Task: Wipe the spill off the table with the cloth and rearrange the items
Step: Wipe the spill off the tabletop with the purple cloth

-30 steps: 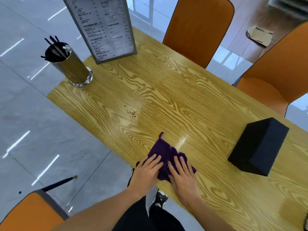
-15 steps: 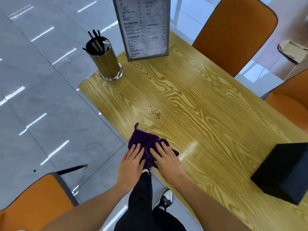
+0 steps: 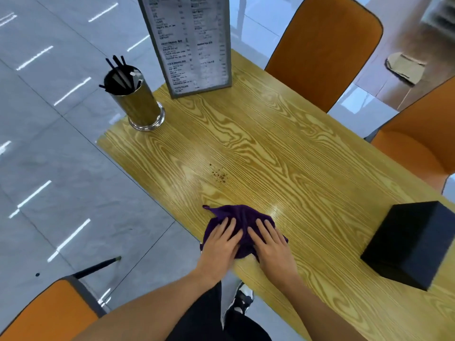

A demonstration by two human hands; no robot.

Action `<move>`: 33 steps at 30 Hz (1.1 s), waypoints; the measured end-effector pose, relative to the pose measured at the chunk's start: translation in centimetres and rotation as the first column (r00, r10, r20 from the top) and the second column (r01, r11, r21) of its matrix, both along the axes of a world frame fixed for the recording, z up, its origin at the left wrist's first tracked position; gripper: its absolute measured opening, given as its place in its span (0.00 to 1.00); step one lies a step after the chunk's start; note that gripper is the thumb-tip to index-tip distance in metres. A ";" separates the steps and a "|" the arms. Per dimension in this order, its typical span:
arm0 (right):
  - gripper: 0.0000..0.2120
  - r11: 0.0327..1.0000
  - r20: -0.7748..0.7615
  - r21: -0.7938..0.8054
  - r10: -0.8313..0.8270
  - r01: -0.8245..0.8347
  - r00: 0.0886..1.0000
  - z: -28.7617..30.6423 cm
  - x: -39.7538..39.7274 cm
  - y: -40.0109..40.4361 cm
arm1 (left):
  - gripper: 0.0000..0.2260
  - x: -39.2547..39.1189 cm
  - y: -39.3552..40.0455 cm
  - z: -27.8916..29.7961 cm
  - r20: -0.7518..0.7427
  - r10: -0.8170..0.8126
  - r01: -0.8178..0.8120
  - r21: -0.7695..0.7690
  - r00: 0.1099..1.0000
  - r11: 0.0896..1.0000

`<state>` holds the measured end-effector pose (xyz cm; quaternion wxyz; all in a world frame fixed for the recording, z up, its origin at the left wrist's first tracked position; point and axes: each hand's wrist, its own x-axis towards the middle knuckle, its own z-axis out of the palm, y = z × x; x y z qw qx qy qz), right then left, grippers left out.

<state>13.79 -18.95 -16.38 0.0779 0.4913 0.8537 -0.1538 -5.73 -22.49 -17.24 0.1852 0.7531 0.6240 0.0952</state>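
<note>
A crumpled purple cloth [image 3: 242, 215] lies at the near edge of the wooden table [image 3: 283, 148]. My left hand [image 3: 220, 244] and my right hand [image 3: 273, 244] both press flat on it, fingers spread and pointing away from me. A small patch of dark brown specks, the spill [image 3: 218, 174], sits a short way beyond the cloth, uncovered. A metal cup of black straws [image 3: 134, 99] stands at the far left corner, a framed menu stand [image 3: 189, 43] beside it, and a black box [image 3: 411, 242] at the right.
Orange chairs stand behind the table [image 3: 325, 48], at the right [image 3: 423, 134] and at my lower left [image 3: 44, 313]. The table's left edge drops to a glossy grey floor [image 3: 49, 156]. My dark trousers and a shoe [image 3: 242, 299] show below the table edge.
The view has shifted between frames. Both hands stay flat on the cloth at the near table edge; the cloth now looks more spread, still short of the spill.
</note>
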 end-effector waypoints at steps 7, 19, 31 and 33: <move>0.23 0.949 -0.064 0.091 -0.298 0.303 0.952 0.4 7.6 -0.8 | 0.17 7.5 5.2 2.3 0.095 -0.246 0.257 -0.130 0.965 0.958; 0.11 0.750 -0.361 -0.554 -0.609 0.363 0.706 8.9 3.3 11.8 | 0.09 1.8 15.4 7.8 0.516 0.239 0.042 -0.473 0.823 0.880; 0.13 0.917 -0.404 -0.385 -0.267 0.102 0.875 13.6 -9.5 30.6 | 0.12 -14.4 30.1 13.1 0.148 0.128 -0.109 -0.126 0.981 0.986; 0.16 0.952 -0.377 -0.298 -0.190 0.075 0.906 12.3 -11.5 32.4 | 0.11 -15.9 31.2 12.4 0.113 0.109 -0.101 -0.070 0.988 0.992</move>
